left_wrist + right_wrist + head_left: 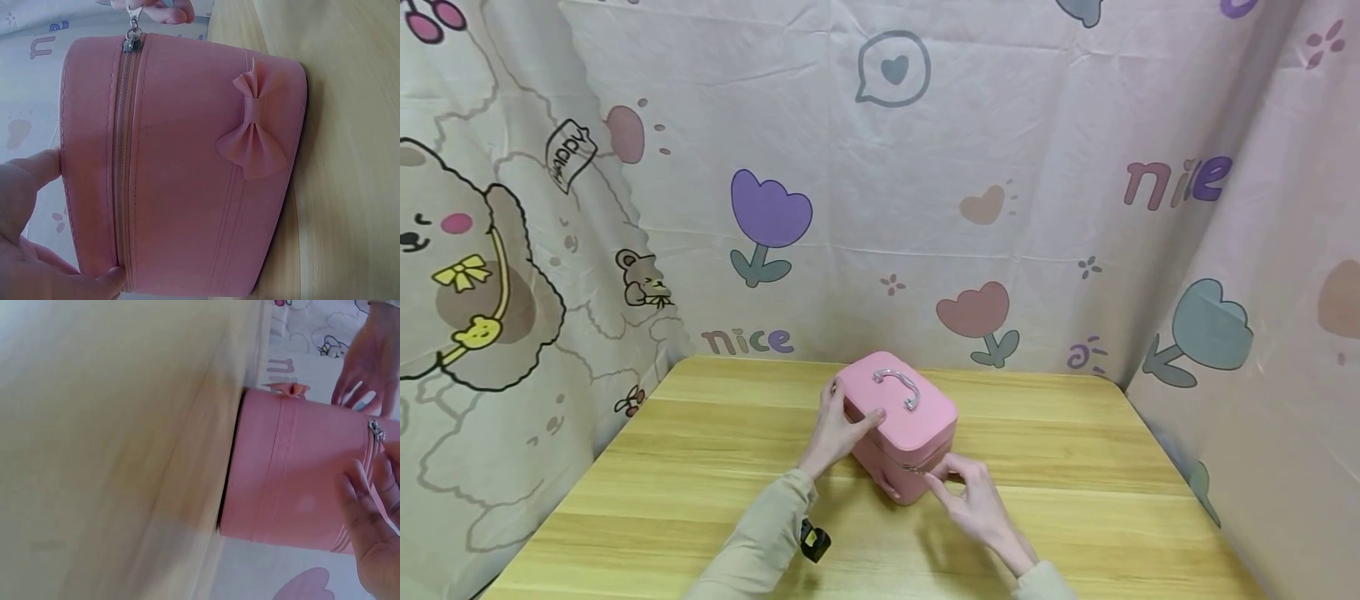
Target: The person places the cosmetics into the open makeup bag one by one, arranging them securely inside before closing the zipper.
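Note:
A pink vanity case (925,429) with a silver carry handle (901,385) on its lid stands upright on the table. Around its side runs a zipper (123,144) that looks closed along the bow side. A pink bow (252,112) decorates that wall. My left hand (837,429) grips the lid's left end, thumb and fingers spread across its edges. At the near right corner, my right hand (976,504) pinches the metal zipper pull (134,12). In the right wrist view the zipper slider (375,430) shows beside the fingers of that hand.
The case rests on a light wood-grain table (715,467). Behind it and at both sides hangs a printed curtain (850,167) with flowers and cartoon animals. A small black device (815,540) is at the left sleeve.

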A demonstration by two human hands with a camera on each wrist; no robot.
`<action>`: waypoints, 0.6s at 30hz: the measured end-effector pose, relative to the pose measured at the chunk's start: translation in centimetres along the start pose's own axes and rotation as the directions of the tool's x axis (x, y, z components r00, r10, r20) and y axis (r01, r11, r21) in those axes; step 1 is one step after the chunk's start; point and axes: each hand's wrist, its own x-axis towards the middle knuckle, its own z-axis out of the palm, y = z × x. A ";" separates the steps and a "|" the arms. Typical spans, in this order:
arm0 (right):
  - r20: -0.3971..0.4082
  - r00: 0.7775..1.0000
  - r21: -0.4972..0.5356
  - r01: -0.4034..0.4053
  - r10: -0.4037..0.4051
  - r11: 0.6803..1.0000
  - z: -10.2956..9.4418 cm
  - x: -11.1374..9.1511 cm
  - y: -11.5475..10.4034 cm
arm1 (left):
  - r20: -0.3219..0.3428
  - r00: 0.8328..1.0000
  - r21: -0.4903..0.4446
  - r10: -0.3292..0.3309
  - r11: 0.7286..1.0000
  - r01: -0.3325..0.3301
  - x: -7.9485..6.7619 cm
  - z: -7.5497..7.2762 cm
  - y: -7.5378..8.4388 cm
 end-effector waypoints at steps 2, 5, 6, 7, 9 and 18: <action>0.010 1.000 -0.012 -0.018 0.018 1.000 -0.1 -0.2 0.8 | 0.001 1.000 -0.005 -0.006 1.000 0.006 0.0 0.1 0.0; 0.018 0.999 -0.017 -0.029 0.029 0.999 -0.2 -0.4 1.6 | 0.006 1.000 -0.011 0.000 1.000 0.000 0.0 0.2 0.0; 0.020 0.999 -0.011 -0.027 0.027 1.000 -0.3 -0.5 1.7 | 0.007 1.000 -0.014 0.001 1.000 -0.001 0.0 0.3 0.0; 0.020 0.999 -0.004 -0.028 0.028 1.000 -0.4 -0.5 1.8 | 0.010 1.000 -0.018 0.001 1.000 -0.001 0.0 0.3 0.1; 0.019 0.999 0.013 -0.031 0.031 0.999 -0.6 -0.6 1.9 | 0.013 1.000 -0.026 0.002 1.000 -0.002 0.0 0.3 0.1; 0.001 0.997 0.024 -0.083 0.083 0.996 -2.2 -0.2 1.9 | 0.012 1.000 -0.034 -0.013 0.999 0.014 -0.1 0.2 0.1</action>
